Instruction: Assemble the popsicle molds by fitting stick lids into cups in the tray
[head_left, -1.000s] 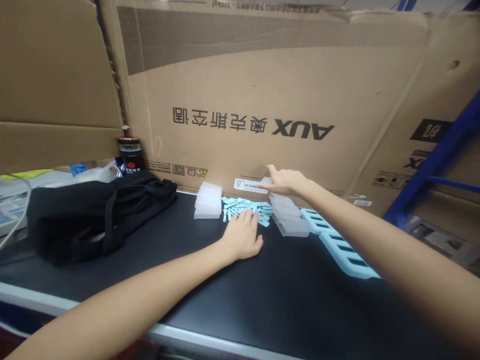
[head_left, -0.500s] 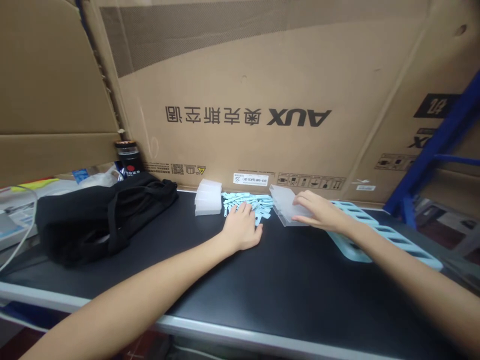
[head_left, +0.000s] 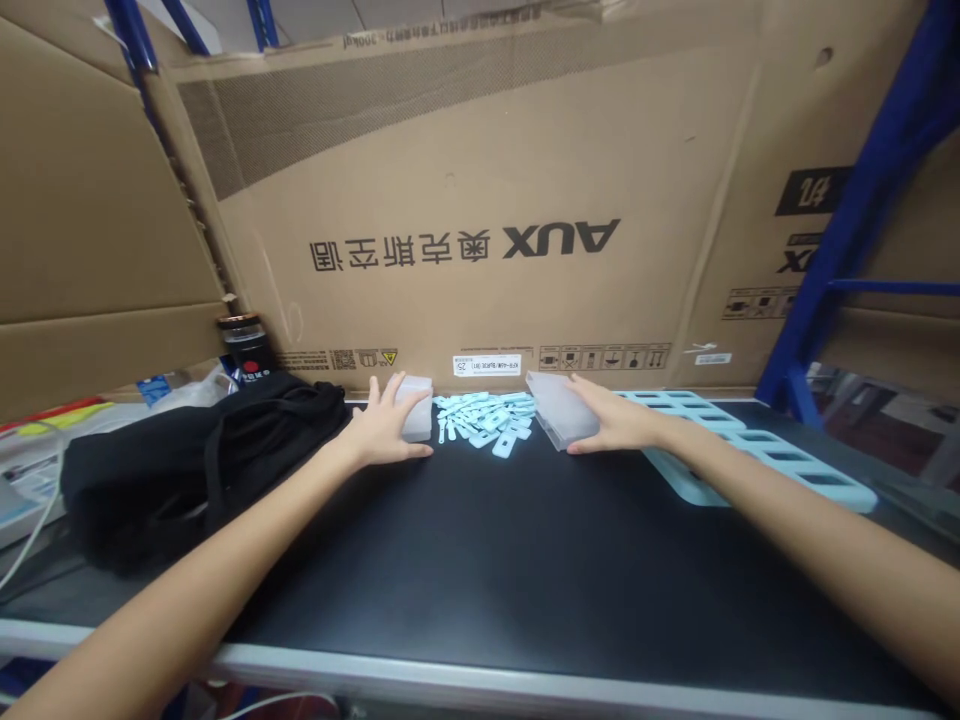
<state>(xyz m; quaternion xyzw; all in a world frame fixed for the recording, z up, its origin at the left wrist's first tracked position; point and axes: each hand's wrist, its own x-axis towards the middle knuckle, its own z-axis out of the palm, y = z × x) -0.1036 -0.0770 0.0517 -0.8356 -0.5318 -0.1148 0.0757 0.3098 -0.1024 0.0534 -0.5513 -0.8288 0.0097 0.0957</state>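
Note:
A loose heap of light-blue flat plastic pieces (head_left: pixel 487 418) lies near the back of the black table, between two frosted, see-through plastic boxes. My left hand (head_left: pixel 386 425) has its fingers spread at the left frosted plastic box (head_left: pixel 418 412), partly covering it; whether it touches the box I cannot tell. On the other side, my right hand (head_left: pixel 611 418) grips the right frosted plastic box (head_left: pixel 556 408), thumb at the front and fingers behind its top. That box stands at a slant beside the heap.
Light-blue slotted trays (head_left: pixel 787 465) lie to the right, partly under my right forearm. A black cloth bag (head_left: pixel 172 460) and a dark bottle (head_left: pixel 247 348) are at the left. A big cardboard box (head_left: pixel 450 300) walls off the back, with a blue metal post (head_left: pixel 847 220) at the right.
My left hand has left the blue pieces and moved left to the left frosted box, its fingers spreading. My right hand stays at the right box. The camera view has tilted up a little.

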